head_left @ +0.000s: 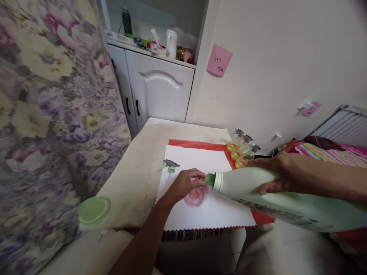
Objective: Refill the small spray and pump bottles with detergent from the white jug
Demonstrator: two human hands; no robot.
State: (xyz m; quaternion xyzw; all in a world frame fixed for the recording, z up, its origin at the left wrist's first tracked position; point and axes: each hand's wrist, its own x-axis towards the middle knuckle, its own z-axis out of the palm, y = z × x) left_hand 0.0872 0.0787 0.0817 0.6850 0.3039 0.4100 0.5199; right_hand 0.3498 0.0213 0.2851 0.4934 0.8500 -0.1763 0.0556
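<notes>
My left hand (187,183) is closed around the neck of a clear pink spray bottle (195,196), which stands on a white sheet (183,217). My right hand (278,173) grips a large pale green jug (252,183), tilted on its side with its green spout (210,179) right at the pink bottle's mouth. Whether liquid is flowing I cannot tell. A grey and green spray trigger head (170,165) lies on the sheet, left of my left hand. The round green cap (94,210) sits at the table's left front edge.
Several spray bottles with yellow liquid (235,152) stand at the table's right back corner. Red material (197,143) shows under the white sheet. A floral curtain (57,114) hangs on the left, and a white cabinet (162,91) stands behind the table (137,152).
</notes>
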